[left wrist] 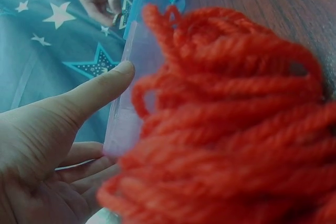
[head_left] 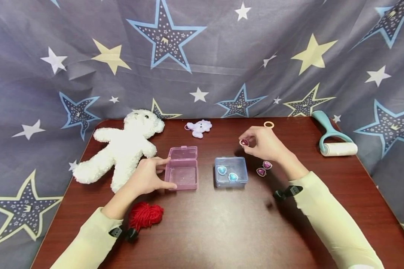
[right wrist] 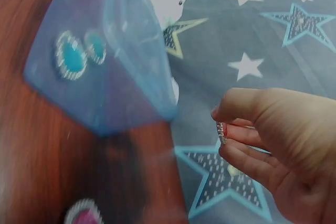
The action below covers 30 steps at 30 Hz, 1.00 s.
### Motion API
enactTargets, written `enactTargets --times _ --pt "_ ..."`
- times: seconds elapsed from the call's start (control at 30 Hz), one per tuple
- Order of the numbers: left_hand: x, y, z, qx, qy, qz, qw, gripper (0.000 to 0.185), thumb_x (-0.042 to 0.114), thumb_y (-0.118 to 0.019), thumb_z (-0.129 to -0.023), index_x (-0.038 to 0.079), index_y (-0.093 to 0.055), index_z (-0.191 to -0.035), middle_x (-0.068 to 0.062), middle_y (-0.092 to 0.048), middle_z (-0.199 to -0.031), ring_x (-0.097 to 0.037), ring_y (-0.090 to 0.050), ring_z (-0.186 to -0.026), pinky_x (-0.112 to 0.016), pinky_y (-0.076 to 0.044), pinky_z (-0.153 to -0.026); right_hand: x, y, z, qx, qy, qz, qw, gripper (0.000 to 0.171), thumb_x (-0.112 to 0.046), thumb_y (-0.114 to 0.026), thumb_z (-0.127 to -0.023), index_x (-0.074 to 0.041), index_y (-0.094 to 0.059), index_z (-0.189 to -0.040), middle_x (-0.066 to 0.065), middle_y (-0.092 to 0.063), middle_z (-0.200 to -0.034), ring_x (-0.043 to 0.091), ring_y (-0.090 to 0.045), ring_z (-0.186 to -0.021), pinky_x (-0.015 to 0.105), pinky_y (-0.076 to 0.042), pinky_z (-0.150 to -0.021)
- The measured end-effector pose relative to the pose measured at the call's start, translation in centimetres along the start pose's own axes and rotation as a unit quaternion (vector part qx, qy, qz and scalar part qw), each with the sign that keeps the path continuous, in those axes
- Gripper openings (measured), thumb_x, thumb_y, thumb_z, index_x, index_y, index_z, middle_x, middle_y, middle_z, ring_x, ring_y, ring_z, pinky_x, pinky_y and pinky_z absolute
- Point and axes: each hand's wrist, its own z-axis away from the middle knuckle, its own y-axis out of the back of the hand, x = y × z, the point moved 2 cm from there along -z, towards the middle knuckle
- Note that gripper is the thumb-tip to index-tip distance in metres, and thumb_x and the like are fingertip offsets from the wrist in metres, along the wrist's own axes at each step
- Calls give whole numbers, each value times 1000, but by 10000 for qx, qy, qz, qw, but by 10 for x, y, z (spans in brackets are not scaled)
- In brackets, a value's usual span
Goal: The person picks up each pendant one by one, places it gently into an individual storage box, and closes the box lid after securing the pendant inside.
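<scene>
**Pink gem pinched above the desk, pink box steadied**

The pink heart gem [head_left: 244,142] is held in the air over the far middle of the desk [head_left: 222,231], pinched between the thumb and fingertips of the right hand [head_left: 264,144]. In the right wrist view it shows edge-on, its flat face turned sideways toward the left; which way its tip points cannot be told. The other fingers of that hand curl loosely around it.

Two more pink gems [head_left: 264,168] lie on the desk just below the right hand, beside the blue box [head_left: 231,171], which stands open near the desk's centre with two blue gems [head_left: 227,173] inside.

Left of it sits the pink box [head_left: 182,168], lid open and tipped toward the far edge, its long axis running near to far. The left hand [head_left: 148,175] grips its left side, thumb on the near corner and fingers at the far one.

Red yarn [head_left: 145,215] lies by the left wrist. A white teddy bear [head_left: 124,147] lies at the left edge, a lint roller [head_left: 333,142] at the right.
</scene>
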Motion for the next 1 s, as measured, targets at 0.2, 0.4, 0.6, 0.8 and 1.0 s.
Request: enactTargets --times 0.2,0.4,0.6,0.8,1.0 --pt "0 0 -1 -19 9 -9 10000 95 31 -104 -65 -12 -63 -139 -29 -72 -126 -36 -79 -106 -46 -65 -92 -25 -3 -18 57 348 15 9994 19 -8 -82 -81 -8 -82 -100 5 -79 -92 18 -76 -82 38 -62 -77" --pt "0 1 -1 -29 73 4 10000 95 31 -104 -66 -11 -62 -140 -29 -71 -129 -36 -79 -106 -46 -65 -92 -52 -9 -39 -22 661 29 9978 14 -10 -80 -83 -10 -82 -97 4 -79 -89 18 -75 -80 37 -62 -77" --pt "-1 0 -1 -70 80 18 9999 96 33 -104 -66 -12 -62 -140 -29 -71 -130 -36 -80 -106 -44 -65 -91 -75 -22 -56 -124 1044 -158 9943 15 -10 -79 -84 -10 -82 -98 4 -79 -92 17 -76 -82 34 -63 -78" --pt "-2 0 -1 -17 74 103 9999 95 32 -104 -65 -12 -63 -139 -30 -71 -131 -37 -79 -106 -45 -65 -90 -99 -35 -69 -280 1240 -267 9915 16 -12 -78 -86 -11 -82 -101 1 -79 -95 13 -75 -84 28 -61 -79" --pt "0 0 -2 -22 26 202 9998 94 32 -104 -65 -13 -64 -138 -31 -72 -128 -38 -79 -105 -45 -66 -88 -117 -48 -73 -504 1293 -513 9890 15 -11 -78 -88 -10 -82 -102 2 -80 -97 15 -76 -84 27 -62 -78"
